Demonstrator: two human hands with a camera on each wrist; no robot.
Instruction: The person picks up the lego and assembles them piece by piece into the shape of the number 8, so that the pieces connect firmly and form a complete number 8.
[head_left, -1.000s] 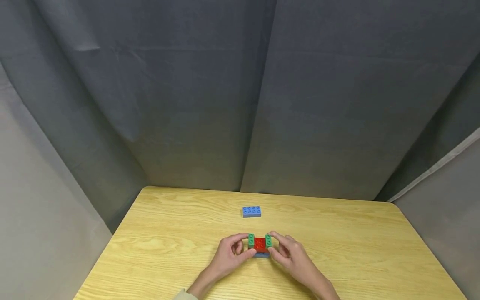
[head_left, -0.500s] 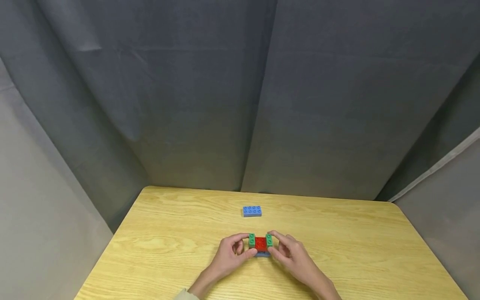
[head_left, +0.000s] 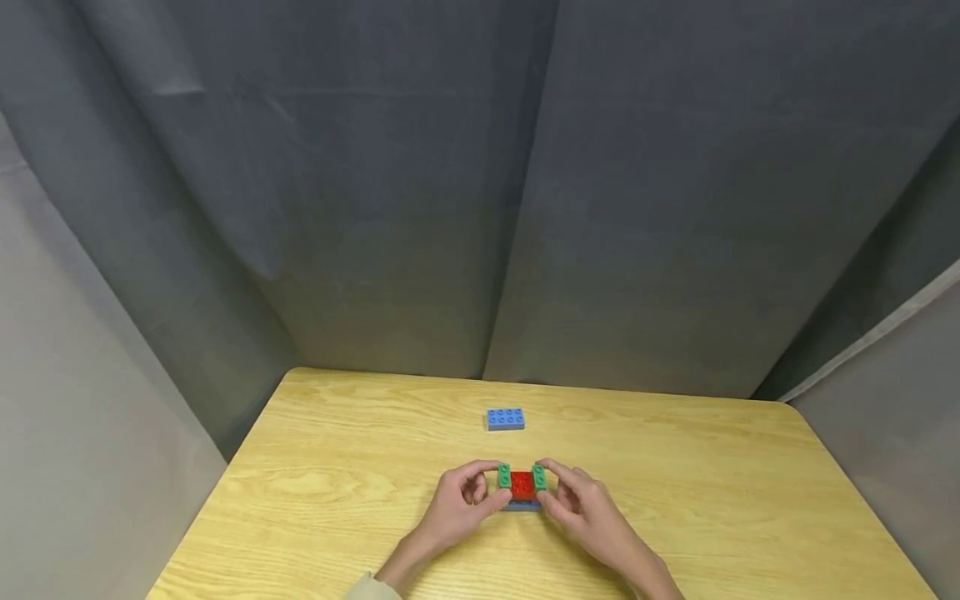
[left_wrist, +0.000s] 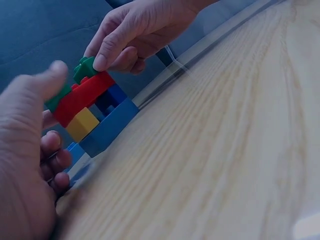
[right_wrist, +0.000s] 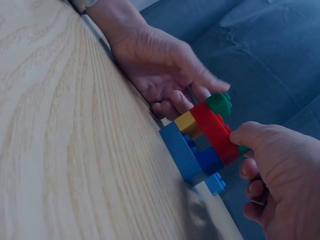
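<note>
Toward the near side of the wooden table (head_left: 712, 467), midway between two hands, we see a small stack of bricks standing upright. Its base is a long blue brick (right_wrist: 176, 150) resting on the tabletop. On this base we find a yellow brick (right_wrist: 185, 124) at the left hand's end and a dark blue brick (right_wrist: 210, 161) at the right hand's end, with a gap between them. A red brick (head_left: 522, 485) bridges both, carrying one green brick at each end. The left hand (head_left: 459, 504) pinches the left green brick (head_left: 504, 476) between thumb and index finger; the right hand (head_left: 588, 508) pinches the right green brick (head_left: 539, 477) likewise. Beyond the stack, well apart from both hands, we see a loose blue brick (head_left: 506, 419) lying studs up. Behind the table hangs a grey curtain (head_left: 375, 208).
</note>
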